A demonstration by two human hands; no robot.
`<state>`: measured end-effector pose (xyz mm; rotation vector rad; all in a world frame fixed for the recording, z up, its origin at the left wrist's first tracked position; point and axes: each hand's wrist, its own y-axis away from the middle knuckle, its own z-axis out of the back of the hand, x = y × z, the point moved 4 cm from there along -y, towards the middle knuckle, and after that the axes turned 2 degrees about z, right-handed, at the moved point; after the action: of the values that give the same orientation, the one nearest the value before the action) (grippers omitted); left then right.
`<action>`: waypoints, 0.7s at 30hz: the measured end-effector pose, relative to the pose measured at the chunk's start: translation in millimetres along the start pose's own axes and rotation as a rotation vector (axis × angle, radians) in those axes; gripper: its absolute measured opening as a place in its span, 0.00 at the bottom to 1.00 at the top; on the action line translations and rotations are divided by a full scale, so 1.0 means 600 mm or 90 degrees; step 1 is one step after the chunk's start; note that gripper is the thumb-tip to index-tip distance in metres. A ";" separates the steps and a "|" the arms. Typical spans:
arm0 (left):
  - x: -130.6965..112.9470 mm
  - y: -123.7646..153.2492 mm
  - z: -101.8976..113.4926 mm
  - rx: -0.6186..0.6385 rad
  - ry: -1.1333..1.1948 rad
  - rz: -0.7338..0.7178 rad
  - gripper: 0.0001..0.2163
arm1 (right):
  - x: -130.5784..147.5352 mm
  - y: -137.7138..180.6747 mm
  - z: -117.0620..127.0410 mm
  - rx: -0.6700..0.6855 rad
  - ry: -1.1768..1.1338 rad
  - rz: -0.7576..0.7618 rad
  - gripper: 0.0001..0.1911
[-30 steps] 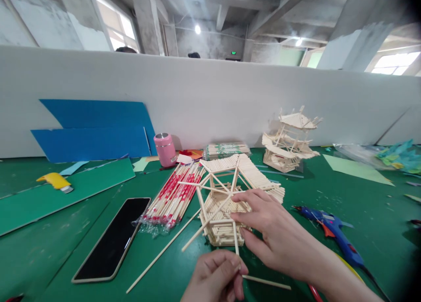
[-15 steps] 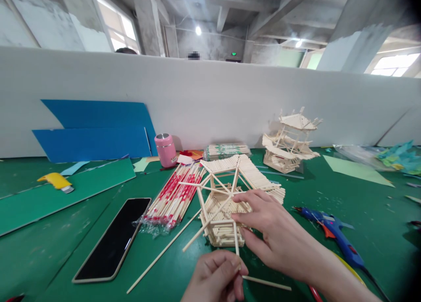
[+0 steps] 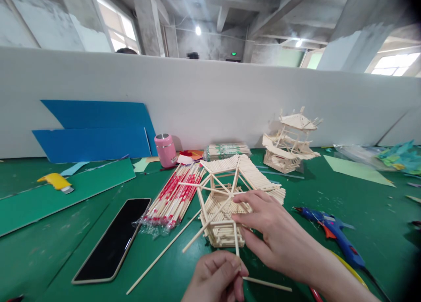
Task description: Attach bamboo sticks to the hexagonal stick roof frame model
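Observation:
In the head view, a small pavilion model built of thin wooden sticks [image 3: 219, 237] stands in front of me, with rows of sticks covering part of its roof. My right hand [image 3: 266, 225] holds it from the right side, fingers bent over the roof frame and thumb lower down. At its near side, my left hand [image 3: 219, 273] pinches the lower end of a roof stick [image 3: 236, 240] between thumb and fingers; the fingertips partly hide that end. One loose stick [image 3: 268, 284] lies by the left hand, and a longer stick [image 3: 162, 253] runs diagonally left of the model.
A bag of red-marked sticks [image 3: 176, 197] and a phone [image 3: 112, 240] lie left; a blue glue gun [image 3: 335, 232] lies right. Behind are a pink flask [image 3: 165, 151], packed sticks [image 3: 226, 151] and another stick model [image 3: 291, 140]. A yellow cutter [image 3: 55, 181] rests on green board [image 3: 82, 188].

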<state>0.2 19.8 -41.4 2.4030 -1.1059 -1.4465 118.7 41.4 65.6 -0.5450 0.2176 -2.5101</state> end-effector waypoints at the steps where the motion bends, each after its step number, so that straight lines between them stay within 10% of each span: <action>1: 0.000 0.000 0.000 0.000 0.001 0.001 0.16 | 0.000 0.000 0.000 0.001 0.000 -0.001 0.12; 21: 0.000 -0.001 0.000 -0.002 0.004 0.004 0.16 | 0.000 0.000 0.002 -0.003 -0.006 -0.001 0.11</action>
<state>0.3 20.3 -41.6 2.3973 -1.1077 -1.4364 119.3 41.6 66.9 -0.5600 0.2203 -2.5090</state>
